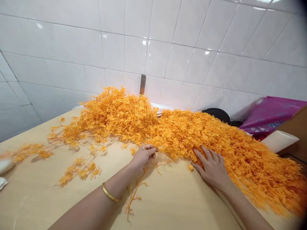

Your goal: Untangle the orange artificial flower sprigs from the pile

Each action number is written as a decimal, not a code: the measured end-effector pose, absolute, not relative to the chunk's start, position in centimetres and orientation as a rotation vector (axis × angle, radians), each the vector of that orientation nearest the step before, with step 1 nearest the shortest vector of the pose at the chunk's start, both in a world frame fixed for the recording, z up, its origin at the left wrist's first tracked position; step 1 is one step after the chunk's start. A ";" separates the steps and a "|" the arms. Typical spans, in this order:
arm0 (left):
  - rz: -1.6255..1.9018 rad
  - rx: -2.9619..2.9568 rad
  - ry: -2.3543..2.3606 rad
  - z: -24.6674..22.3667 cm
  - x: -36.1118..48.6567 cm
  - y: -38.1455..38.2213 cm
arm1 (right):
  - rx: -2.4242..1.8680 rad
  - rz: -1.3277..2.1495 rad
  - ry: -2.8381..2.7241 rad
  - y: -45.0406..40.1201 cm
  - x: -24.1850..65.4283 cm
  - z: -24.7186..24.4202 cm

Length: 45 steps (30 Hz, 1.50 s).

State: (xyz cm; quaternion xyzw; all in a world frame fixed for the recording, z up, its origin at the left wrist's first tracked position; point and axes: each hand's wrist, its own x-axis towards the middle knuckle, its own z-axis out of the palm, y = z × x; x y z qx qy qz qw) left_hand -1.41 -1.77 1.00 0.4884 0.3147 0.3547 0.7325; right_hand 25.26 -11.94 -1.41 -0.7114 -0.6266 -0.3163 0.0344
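My left hand [145,155], with a gold bangle [109,192] on its wrist, is closed in a pinch at the front edge of a large heap of orange artificial flower sprigs [192,131]. Whatever its fingertips hold is hidden. A mostly bare orange branched stem [135,196] lies on the table beside and partly behind that hand. With fingers spread, my right hand [212,164] rests against the front of the heap. One small loose orange flower [190,167] lies by its thumb.
The heap covers the back and right of the cream table [172,201]. Separate sprigs [81,169] lie at the left. Behind are a tiled wall [134,54] and a metal strip [143,84]. A black round object [217,114], purple bag [273,113] and white roll [280,141] stand at right.
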 end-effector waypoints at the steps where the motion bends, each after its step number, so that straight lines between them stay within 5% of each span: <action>1: 0.760 1.058 0.672 0.9 -1.4 -1.6 | -2.202 -0.934 -1.940 -12.1 24.9 -1.0; 9: 0.714 1.042 0.565 -0.1 -1.4 -0.9 | -1.879 -0.550 -1.821 -12.7 19.4 4.6; 17: 0.667 1.131 0.486 0.3 -1.3 -1.7 | -1.186 1.023 -1.189 -7.2 11.3 3.6; 26: 0.715 0.883 0.642 0.2 -0.4 -1.1 | -0.785 1.188 -0.517 -5.2 10.1 1.4; 45: 0.705 0.727 0.878 1.3 -0.2 -1.6 | -0.851 1.391 -0.626 -6.4 10.3 2.8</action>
